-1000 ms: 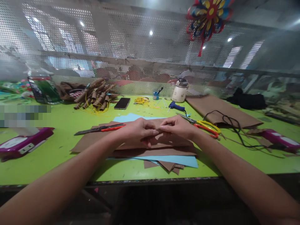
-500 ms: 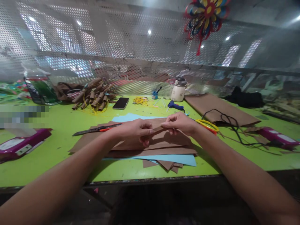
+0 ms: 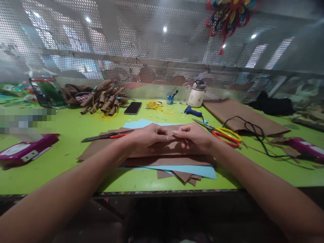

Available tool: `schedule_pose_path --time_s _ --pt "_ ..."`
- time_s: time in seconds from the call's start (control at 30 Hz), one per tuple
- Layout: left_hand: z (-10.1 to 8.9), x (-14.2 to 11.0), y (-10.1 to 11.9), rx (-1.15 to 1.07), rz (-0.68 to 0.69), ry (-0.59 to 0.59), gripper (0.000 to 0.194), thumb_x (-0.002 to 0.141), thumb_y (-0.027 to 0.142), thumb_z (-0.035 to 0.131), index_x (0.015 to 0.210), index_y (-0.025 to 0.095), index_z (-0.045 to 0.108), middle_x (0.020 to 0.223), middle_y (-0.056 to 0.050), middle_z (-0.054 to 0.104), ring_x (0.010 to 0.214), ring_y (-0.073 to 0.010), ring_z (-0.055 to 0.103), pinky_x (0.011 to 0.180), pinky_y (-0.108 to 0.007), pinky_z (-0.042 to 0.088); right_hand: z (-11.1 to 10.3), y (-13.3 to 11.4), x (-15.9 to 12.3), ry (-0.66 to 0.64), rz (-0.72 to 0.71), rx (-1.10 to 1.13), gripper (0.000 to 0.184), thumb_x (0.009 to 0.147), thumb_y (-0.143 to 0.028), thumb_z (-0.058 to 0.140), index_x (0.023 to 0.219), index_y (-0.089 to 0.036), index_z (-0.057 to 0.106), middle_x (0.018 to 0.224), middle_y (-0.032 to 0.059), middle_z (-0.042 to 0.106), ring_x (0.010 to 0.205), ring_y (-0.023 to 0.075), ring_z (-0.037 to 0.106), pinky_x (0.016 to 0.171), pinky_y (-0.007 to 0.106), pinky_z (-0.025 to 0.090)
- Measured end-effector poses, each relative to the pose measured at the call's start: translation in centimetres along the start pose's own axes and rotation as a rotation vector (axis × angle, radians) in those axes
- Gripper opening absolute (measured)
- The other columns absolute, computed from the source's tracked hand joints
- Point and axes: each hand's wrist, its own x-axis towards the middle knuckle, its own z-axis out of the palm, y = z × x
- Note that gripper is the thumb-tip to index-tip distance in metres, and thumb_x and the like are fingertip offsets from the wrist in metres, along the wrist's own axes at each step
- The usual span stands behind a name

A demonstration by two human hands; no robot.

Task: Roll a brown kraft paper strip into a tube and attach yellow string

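My left hand (image 3: 153, 136) and my right hand (image 3: 191, 135) meet above a stack of brown paper (image 3: 149, 161). Each is closed in a pinch, and a narrow brown paper strip (image 3: 171, 139) runs between their fingertips, mostly covered by the fingers. Light blue paper (image 3: 202, 171) sticks out below the stack, with small brown paper scraps (image 3: 181, 176) at its near edge. A long dark cutting tool (image 3: 107, 136) with a red side lies left of my left hand. Scissors (image 3: 225, 137) with yellow and red handles lie right of my right hand.
Behind are rolled brown paper tubes (image 3: 105, 101), a phone (image 3: 133, 108), yellow string (image 3: 154, 106), a blue jar (image 3: 170, 99), a blue glue gun (image 3: 193, 111) and a white bottle (image 3: 196, 95). Purple power strips (image 3: 29, 150) flank the green table; a black cord (image 3: 263, 143) trails at right.
My hands have come closer together, and the strip between them shows less. The view has shifted slightly, and more of the scissors is visible beside my right hand.
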Motion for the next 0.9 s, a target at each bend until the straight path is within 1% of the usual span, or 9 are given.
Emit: schedule_pose_path --time_s 0.13,0.23,0.37,0.5,0.63,0.77,0.9 --pt "-0.1 0.0 -0.1 0.010 -0.014 0.063 0.033 0.079 0.045 0.057 0.066 0.015 0.054 0.053 0.005 0.042 0.044 -0.0062 0.033 0.044 -0.021 0.023 -0.6 0.4 0.1 -0.086 -0.011 0.084 0.037 0.079 -0.049 0.061 0.068 -0.013 0.058 0.055 0.0016 0.062 0.045 0.0079 0.053 0.044 0.020 0.039" --pt "0.1 0.0 0.0 0.042 -0.024 0.089 0.034 0.078 0.046 0.058 0.064 0.015 0.054 0.052 0.005 0.043 0.045 -0.0064 0.033 0.044 -0.021 0.022 -1.2 0.6 0.2 -0.094 -0.009 0.047 0.035 0.076 -0.046 0.065 0.069 -0.013 0.059 0.057 0.0018 0.063 0.049 0.0085 0.055 0.047 0.020 0.040" --pt "0.1 -0.1 0.1 0.088 -0.028 0.042 0.037 0.080 0.048 0.055 0.064 0.015 0.055 0.048 0.004 0.043 0.044 -0.0074 0.036 0.045 -0.022 0.024 -1.3 0.7 0.3 -0.043 0.002 -0.057 0.033 0.073 -0.044 0.068 0.064 -0.013 0.058 0.049 -0.0010 0.060 0.041 0.0057 0.050 0.042 0.018 0.036" --pt "-0.8 -0.1 -0.2 0.170 -0.011 -0.021 0.035 0.079 0.046 0.057 0.064 0.014 0.058 0.052 0.003 0.048 0.049 -0.0080 0.041 0.049 -0.022 0.028 -1.6 0.7 0.2 -0.032 0.019 -0.059 0.033 0.074 -0.044 0.067 0.064 -0.014 0.057 0.046 -0.0022 0.059 0.034 0.0041 0.046 0.036 0.016 0.032" --pt "-1.8 -0.2 -0.4 0.119 -0.036 -0.098 0.032 0.075 0.045 0.061 0.067 0.013 0.061 0.057 0.002 0.052 0.054 -0.0089 0.045 0.054 -0.022 0.034 -2.2 0.6 0.1 -0.042 0.017 -0.027 0.035 0.073 -0.046 0.067 0.066 -0.013 0.057 0.047 -0.0014 0.060 0.033 0.0044 0.047 0.036 0.016 0.034" --pt "-2.3 -0.6 0.2 0.094 -0.051 -0.130 0.032 0.074 0.043 0.063 0.064 0.013 0.060 0.056 0.002 0.053 0.054 -0.0088 0.046 0.056 -0.022 0.037 -2.7 0.5 0.1 -0.072 -0.007 -0.020 0.035 0.073 -0.046 0.067 0.067 -0.013 0.058 0.048 -0.0008 0.062 0.033 0.0047 0.048 0.036 0.016 0.034" --pt "-2.5 -0.9 0.5 0.055 -0.057 -0.153 0.028 0.073 0.040 0.064 0.066 0.013 0.062 0.058 0.001 0.055 0.055 -0.0092 0.048 0.057 -0.022 0.038 -3.1 0.3 0.0 -0.077 0.011 -0.025 0.037 0.074 -0.048 0.066 0.065 -0.014 0.056 0.046 -0.0012 0.060 0.032 0.0044 0.046 0.034 0.016 0.032"
